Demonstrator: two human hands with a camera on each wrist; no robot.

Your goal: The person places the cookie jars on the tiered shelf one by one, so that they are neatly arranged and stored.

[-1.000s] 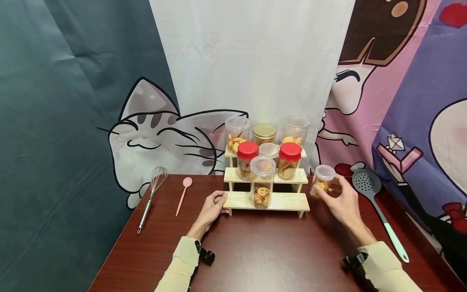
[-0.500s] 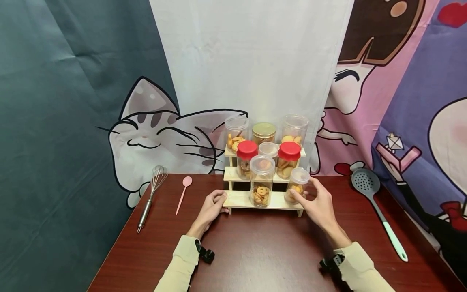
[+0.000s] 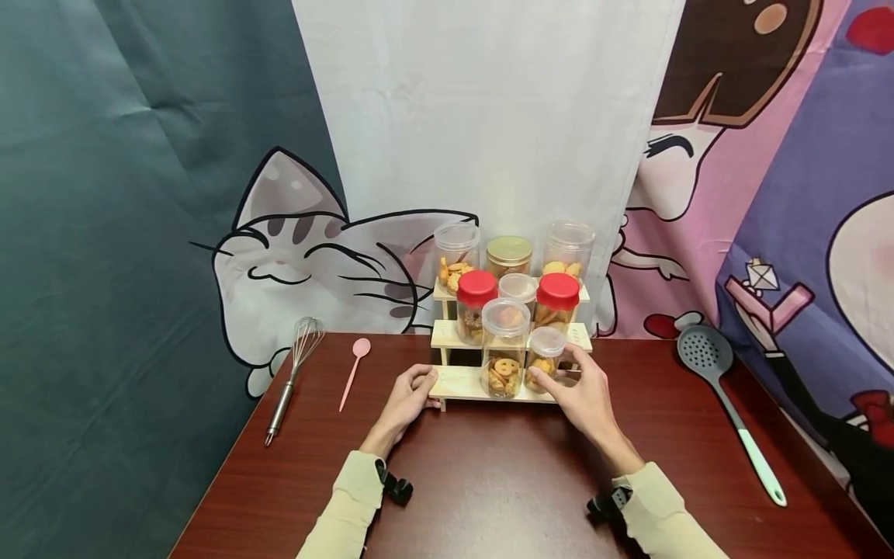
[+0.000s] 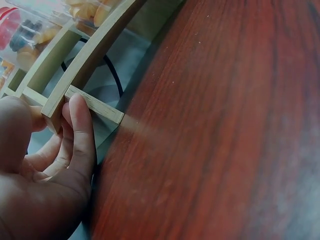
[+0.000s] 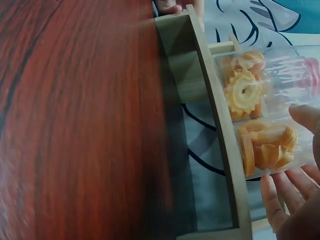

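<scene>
My left hand (image 3: 408, 397) grips the left end of the lowest step of a three-tier wooden rack (image 3: 461, 379). In the left wrist view, the thumb lies on one face of that step (image 4: 75, 75) and the fingers are on the other. With thumb and fingers, my right hand (image 3: 585, 396) holds a small clear cookie jar (image 3: 542, 365) with a whitish lid. It stands upright at the lowest step, close beside a taller clear cookie jar (image 3: 504, 365). From the right wrist, the small jar's base (image 5: 246, 152) appears right at the step, cookies visible inside.
Two red-lidded jars (image 3: 478, 289) flank a clear-lidded one on the middle step. Along the top step are a gold-lidded jar (image 3: 509, 250) and two clear-lidded ones. A whisk (image 3: 292, 384) and pink spoon (image 3: 354, 374) lie left, a slotted skimmer (image 3: 729, 411) right.
My right hand has carried the small cookie jar leftward, from beside the rack to the lowest step next to the taller jar. My left hand keeps its grip on the rack.
</scene>
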